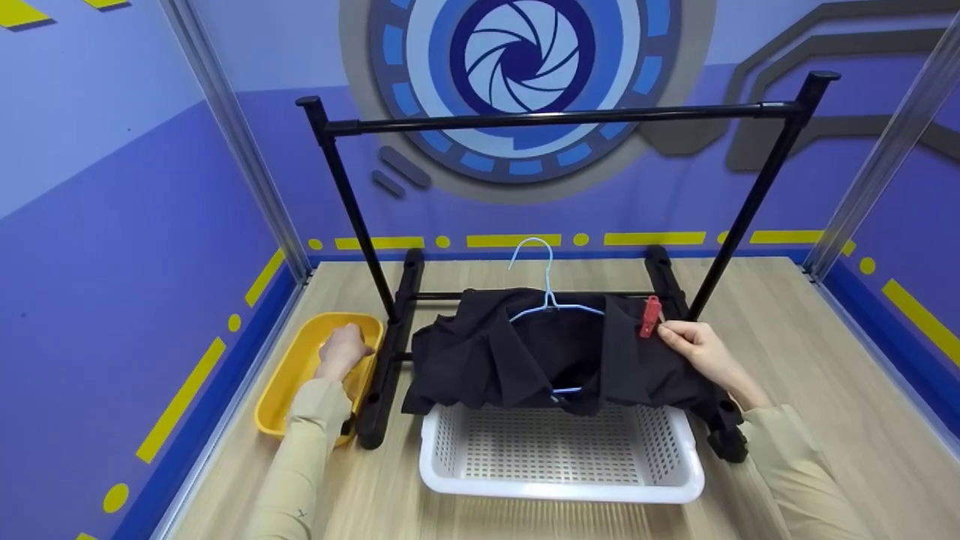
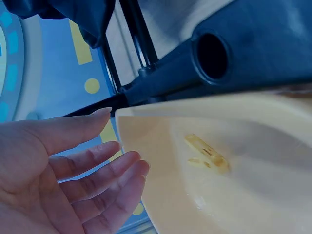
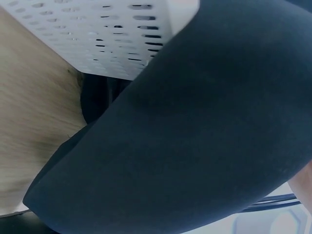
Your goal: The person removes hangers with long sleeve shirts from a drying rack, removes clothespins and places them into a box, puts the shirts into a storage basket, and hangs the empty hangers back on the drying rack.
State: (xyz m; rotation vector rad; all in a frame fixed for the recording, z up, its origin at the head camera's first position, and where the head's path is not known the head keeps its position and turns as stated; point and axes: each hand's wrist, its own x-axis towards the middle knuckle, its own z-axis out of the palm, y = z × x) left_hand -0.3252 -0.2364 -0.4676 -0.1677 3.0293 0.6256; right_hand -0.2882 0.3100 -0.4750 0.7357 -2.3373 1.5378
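A black collared shirt (image 1: pixel 465 360) lies across the white basket, with a light blue wire hanger (image 1: pixel 550 289) inside its neck. The hanger's hook points up, apart from the rail. A red clothespin (image 1: pixel 650 316) is clipped on the shirt's right side. Beside that clothespin, my right hand (image 1: pixel 701 351) pinches the shirt cloth; the right wrist view shows mostly dark sleeve (image 3: pixel 185 122). My left hand (image 1: pixel 343 351) is over the yellow tray (image 1: pixel 289 375). In the left wrist view its fingers are loosely bent with nothing between them. A yellow clothespin (image 2: pixel 208 153) lies on the tray's floor.
A black garment rack (image 1: pixel 562 118) stands over the shirt, its feet (image 1: pixel 379 405) on the wooden table. The white perforated basket (image 1: pixel 562 489) is in front, partly under the shirt. Blue panels (image 1: pixel 112 262) wall the left, back and right sides.
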